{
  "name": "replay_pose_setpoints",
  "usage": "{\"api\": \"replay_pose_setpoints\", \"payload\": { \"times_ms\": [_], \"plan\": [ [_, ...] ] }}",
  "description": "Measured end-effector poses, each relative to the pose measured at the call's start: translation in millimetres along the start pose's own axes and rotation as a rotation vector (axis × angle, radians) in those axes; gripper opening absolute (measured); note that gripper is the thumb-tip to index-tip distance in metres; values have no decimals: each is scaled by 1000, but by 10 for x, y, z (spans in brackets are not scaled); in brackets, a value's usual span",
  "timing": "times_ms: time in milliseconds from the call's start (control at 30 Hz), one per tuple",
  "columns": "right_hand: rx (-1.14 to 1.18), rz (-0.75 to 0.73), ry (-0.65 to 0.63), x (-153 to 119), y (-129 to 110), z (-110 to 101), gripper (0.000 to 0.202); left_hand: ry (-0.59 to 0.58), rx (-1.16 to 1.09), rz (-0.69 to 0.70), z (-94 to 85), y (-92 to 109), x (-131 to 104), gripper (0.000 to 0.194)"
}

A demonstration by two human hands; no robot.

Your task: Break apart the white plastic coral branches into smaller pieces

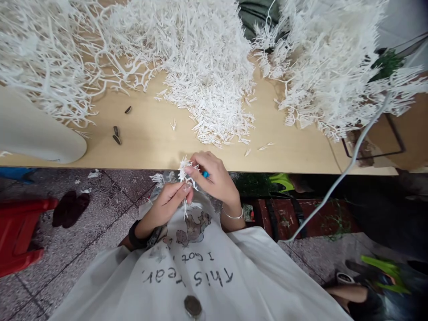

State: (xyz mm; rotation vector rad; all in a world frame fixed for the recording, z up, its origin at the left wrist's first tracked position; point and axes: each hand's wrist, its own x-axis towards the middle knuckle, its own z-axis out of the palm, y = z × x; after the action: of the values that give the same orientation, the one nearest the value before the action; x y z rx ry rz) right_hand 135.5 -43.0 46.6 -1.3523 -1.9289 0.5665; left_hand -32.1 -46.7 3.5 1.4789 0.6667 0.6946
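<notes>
Just in front of the table's near edge, my left hand pinches the lower stem of a small white branched plastic piece. My right hand closes on the upper part of that same piece, fingers bent round its tips. A small blue item shows at the right hand's fingers; what it is cannot be made out. Beyond the hands, a heap of small white sprigs lies on the wooden table.
White branched pieces pile at the back left, feathery ones at the right. A pale cylinder lies at left. A grey cable crosses the right side. Dark seeds, a red stool and another person's arm also show.
</notes>
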Motion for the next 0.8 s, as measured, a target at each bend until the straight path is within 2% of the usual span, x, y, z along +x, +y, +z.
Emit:
{"api": "replay_pose_setpoints", "payload": {
  "times_ms": [100, 167, 233, 300, 367, 433, 500, 700, 800],
  "plan": [
    [136, 2, -22, -19, 72, 39, 35, -50, -8, 7, 3, 12, -6, 48],
    [293, 60, 35, -70, 90, 40, 40, -65, 7, 3, 6, 30, -4, 48],
    [478, 185, 167, -153, 71, 34, 43, -91, 32, 19, 19, 60, 4, 47],
    [661, 295, 333, -243, 14, 26, 45, -166, 45, 79, 47, 111, 18, 43],
    [836, 318, 478, -307, -67, 11, 46, -268, 49, 156, 91, 180, 36, 40],
    [980, 288, 569, -324, -154, -21, 49, -329, 49, 212, 137, 258, 55, 37],
    [1076, 271, 574, -296, -227, -74, 54, -339, 38, 233, 175, 331, 67, 36],
    [1200, 273, 384, -184, -302, -205, 61, -333, 16, 206, 215, 478, 56, 35],
    [1195, 194, 415, -174, -295, -175, 57, -322, 2, 218, 215, 522, 57, 35]
  ]
}}
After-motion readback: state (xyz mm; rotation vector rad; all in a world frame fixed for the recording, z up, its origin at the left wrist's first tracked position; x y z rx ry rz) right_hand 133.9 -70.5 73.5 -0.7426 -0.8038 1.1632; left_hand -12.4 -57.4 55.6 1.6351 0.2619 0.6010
